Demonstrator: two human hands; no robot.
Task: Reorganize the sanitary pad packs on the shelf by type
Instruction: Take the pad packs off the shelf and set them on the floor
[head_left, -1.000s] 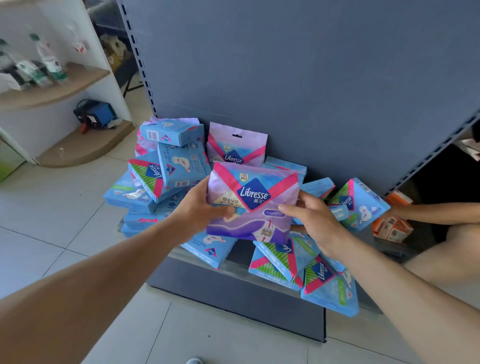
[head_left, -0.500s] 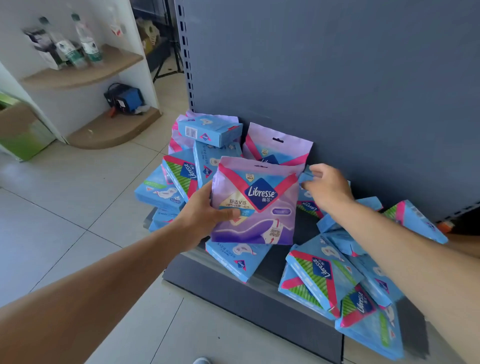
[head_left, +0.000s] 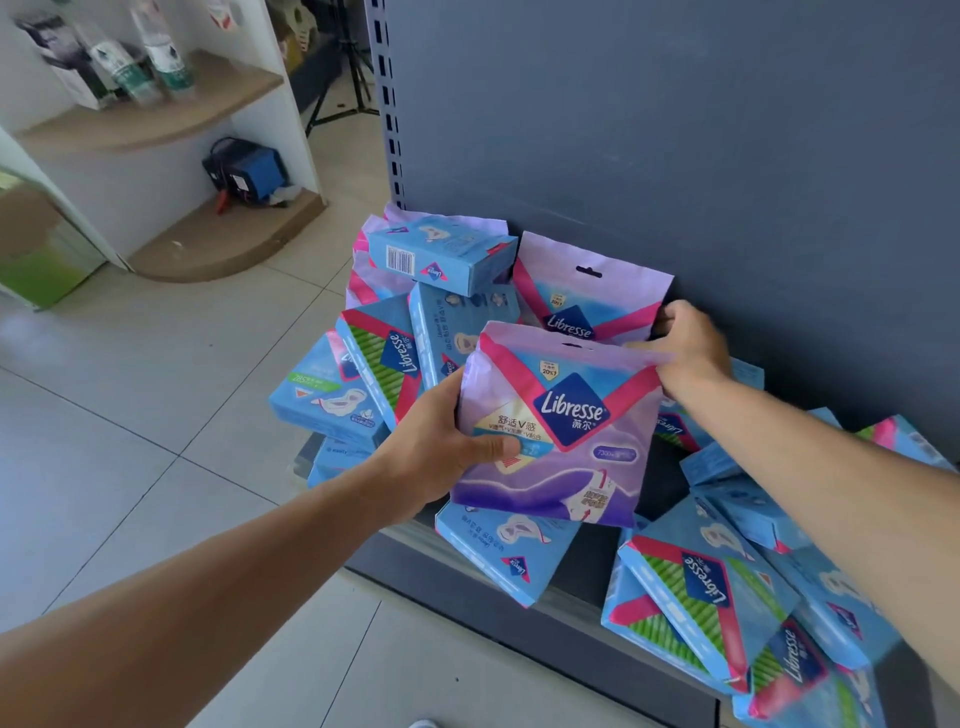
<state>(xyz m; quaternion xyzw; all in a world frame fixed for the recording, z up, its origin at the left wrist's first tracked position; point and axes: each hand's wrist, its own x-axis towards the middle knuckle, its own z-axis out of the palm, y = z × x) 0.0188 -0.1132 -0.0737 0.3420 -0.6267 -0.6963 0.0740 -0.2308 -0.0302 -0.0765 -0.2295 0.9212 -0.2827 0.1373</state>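
My left hand (head_left: 441, 441) grips a purple Libresse pack (head_left: 566, 431) by its left edge and holds it upright over the low shelf (head_left: 571, 613). A second purple pack (head_left: 587, 296) leans on the grey back panel just behind it. My right hand (head_left: 685, 348) is at that rear pack's right edge with its fingers curled round it, and the thumb lies by the held pack's top right corner. Blue packs with green stripes (head_left: 384, 364) are piled on the left under a blue box (head_left: 441, 254). More blue packs (head_left: 701, 587) lie scattered on the right.
The grey back panel (head_left: 675, 130) rises behind the shelf. Tiled floor (head_left: 156, 415) spreads to the left. A white corner unit holds bottles (head_left: 156, 67) and a blue device (head_left: 249, 171). One blue pack (head_left: 509, 551) overhangs the shelf's front edge.
My right hand let go of the held pack, reached back over the blue packs, then rose to the rear purple pack's right edge. My left hand kept its grip.
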